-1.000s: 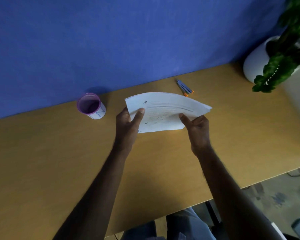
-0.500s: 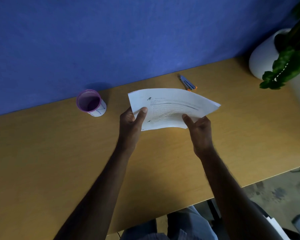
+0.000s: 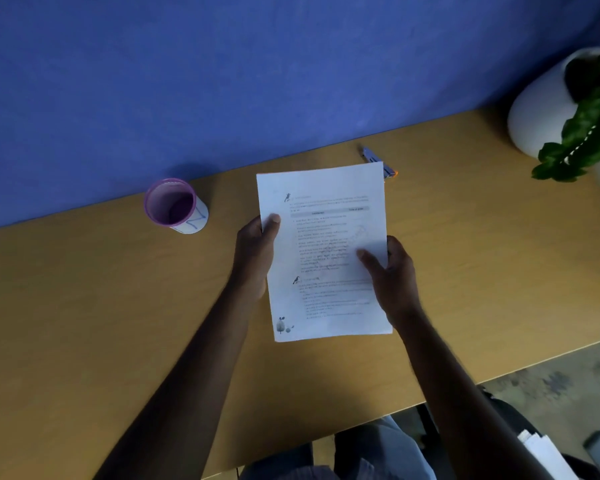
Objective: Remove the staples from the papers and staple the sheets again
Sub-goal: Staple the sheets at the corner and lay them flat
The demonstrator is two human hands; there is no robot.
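A stack of printed papers [image 3: 323, 251] is held portrait-wise above the middle of the wooden desk [image 3: 84, 306], printed side up. The left hand [image 3: 255, 252] is clamped on the left edge, thumb on top and fingers underneath. The right hand [image 3: 390, 271] is clamped on the right edge in the same manner, thumb pressed onto the page face. The two hands are kept apart, one at each side of the sheets.

No staple can be made out at any corner; the print is too blurred to settle whether one is present. The sheet edges appear squared, with a slight fanning visible at the lower right corner.

A small blue tool with an orange tip [image 3: 385, 168] lies on the desk at the far side, partly hidden behind the top right corner of the papers. It is judged to be the stapler or the remover; which one cannot be told. It is not touched by either hand. A purple-rimmed cup [image 3: 174, 206] stands on the far left, well apart from the papers. A white pot with a green plant [image 3: 548, 109] stands at the far right.

Progress, as judged: the sheets are being aligned or inspected. Whether removal is already done is not shown. Stapling is judged still outstanding, since the tool lies unused.
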